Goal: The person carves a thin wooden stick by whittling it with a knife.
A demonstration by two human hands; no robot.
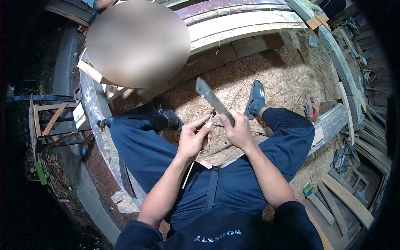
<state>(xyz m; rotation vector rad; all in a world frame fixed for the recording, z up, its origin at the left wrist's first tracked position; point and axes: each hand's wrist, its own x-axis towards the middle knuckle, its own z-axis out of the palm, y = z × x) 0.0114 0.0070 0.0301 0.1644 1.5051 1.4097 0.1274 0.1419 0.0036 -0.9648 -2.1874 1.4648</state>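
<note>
Ground (300,89): strewn with wood shavings (283,75)
Left grip (193,138): I pinch a thin stick (188,175)
Right grip (238,130): wrapped round a flat blade (213,99)

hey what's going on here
A person holds a flat blade-like tool raised in the right hand. The left hand pinches something small, partly hidden by the fingers; a thin pale strip hangs below it. Wood shavings cover the ground around their feet.
</note>
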